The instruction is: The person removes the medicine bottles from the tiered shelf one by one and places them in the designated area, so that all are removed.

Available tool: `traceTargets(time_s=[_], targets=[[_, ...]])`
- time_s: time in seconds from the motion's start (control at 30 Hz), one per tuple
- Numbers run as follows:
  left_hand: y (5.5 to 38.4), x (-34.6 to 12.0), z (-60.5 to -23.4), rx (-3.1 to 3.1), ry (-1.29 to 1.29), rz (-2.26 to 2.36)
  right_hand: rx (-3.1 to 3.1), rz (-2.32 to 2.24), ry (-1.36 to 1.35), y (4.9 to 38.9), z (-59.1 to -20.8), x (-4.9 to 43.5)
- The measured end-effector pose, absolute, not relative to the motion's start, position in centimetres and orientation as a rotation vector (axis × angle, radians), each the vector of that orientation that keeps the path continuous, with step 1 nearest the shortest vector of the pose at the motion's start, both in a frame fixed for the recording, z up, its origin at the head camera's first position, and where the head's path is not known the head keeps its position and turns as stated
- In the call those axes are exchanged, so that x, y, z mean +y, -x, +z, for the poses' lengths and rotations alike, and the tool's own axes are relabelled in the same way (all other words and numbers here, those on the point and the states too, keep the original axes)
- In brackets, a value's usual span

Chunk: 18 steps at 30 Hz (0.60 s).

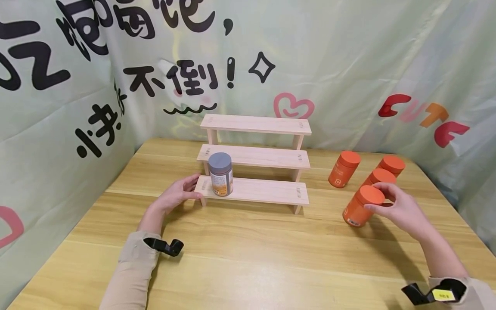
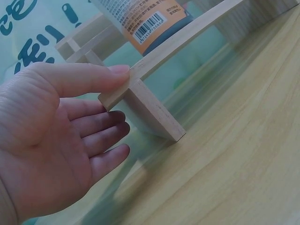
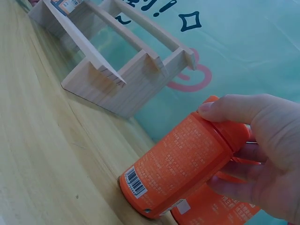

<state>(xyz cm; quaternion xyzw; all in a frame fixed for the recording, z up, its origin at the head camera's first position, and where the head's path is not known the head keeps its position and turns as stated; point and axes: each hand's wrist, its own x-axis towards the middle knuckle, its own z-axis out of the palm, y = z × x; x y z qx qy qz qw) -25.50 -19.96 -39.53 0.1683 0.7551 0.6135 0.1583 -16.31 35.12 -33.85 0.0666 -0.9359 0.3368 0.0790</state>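
A three-step light wooden display stand (image 1: 267, 189) is on the table, with a grey-lidded jar (image 1: 221, 174) upright at the left of its lowest step. My left hand (image 1: 179, 192) grips the left end of that step; in the left wrist view its thumb (image 2: 101, 78) lies along the board's end and the other fingers are below. At the right, my right hand (image 1: 404, 209) holds the lid of the nearest orange jar (image 1: 358, 211) between thumb and fingers. In the right wrist view this orange jar (image 3: 173, 168) touches the table at its base.
Two more orange jars, a middle one (image 1: 379, 175) and a far one (image 1: 392, 164), stand in a row behind the held jar. Another orange jar (image 1: 343, 170) stands to their left. A printed cloth (image 1: 329, 64) hangs behind the wooden table (image 1: 248, 258).
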Motion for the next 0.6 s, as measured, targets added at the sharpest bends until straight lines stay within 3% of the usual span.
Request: traceTargets(time_s=[0.6], targets=[[25.46,-20.02,-39.47,2.168,-0.481,1.747,-2.811,1.052,-0.263,16.57,-32.96,35.75]])
